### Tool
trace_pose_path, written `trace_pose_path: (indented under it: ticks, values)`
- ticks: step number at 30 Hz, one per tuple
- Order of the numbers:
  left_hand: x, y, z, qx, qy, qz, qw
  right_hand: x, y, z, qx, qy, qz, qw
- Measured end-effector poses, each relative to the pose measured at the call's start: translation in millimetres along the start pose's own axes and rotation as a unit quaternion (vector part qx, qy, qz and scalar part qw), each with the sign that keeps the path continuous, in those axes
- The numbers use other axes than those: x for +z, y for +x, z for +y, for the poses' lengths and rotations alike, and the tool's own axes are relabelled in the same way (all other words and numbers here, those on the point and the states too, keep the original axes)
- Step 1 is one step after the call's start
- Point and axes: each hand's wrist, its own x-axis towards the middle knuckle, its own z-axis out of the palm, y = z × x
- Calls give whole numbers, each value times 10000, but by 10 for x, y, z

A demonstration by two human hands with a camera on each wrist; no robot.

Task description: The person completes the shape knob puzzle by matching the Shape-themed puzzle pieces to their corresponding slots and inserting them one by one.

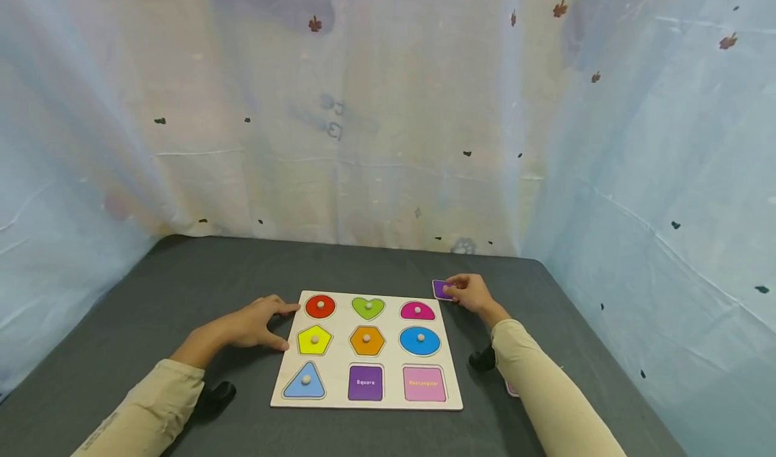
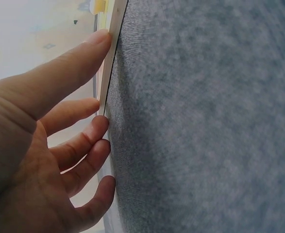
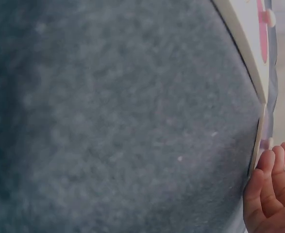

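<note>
A pale wooden puzzle board (image 1: 391, 315) lies on the table, with coloured shapes in three rows. My left hand (image 1: 257, 322) rests at its left edge, thumb and forefinger spread along the side; the left wrist view shows the thumb tip (image 2: 102, 38) against the edge. My right hand (image 1: 471, 293) is at a purple square piece (image 1: 439, 290) just beyond the board's back right corner. This piece lies flat, and its round knob (image 3: 267, 143) shows in the right wrist view, right at the fingertips (image 3: 265, 158).
Two recesses show printed words, a purple one reading Square (image 1: 366, 391) and a pink one reading Rectangular (image 1: 424, 393). A pink-edged piece (image 1: 512, 391) is mostly hidden under the right forearm. A grey cloth (image 1: 182, 288) covers the table, and pale curtains (image 1: 388, 140) hang around it.
</note>
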Motion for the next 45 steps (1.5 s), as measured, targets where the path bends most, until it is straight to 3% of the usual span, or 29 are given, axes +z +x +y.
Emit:
trace_pose_path:
  ticks: [15, 28, 45]
  values:
    - [2, -5, 13, -77, -3, -48, 10000, 48, 48, 75, 506, -195, 68, 9985]
    - [-13, -31, 52, -206, -23, -6, 9998, 100, 50, 82, 633, -124, 367, 9972]
    - [5, -12, 1, -94, -70, -3, 9999, 158, 74, 81, 737, -84, 702, 9948]
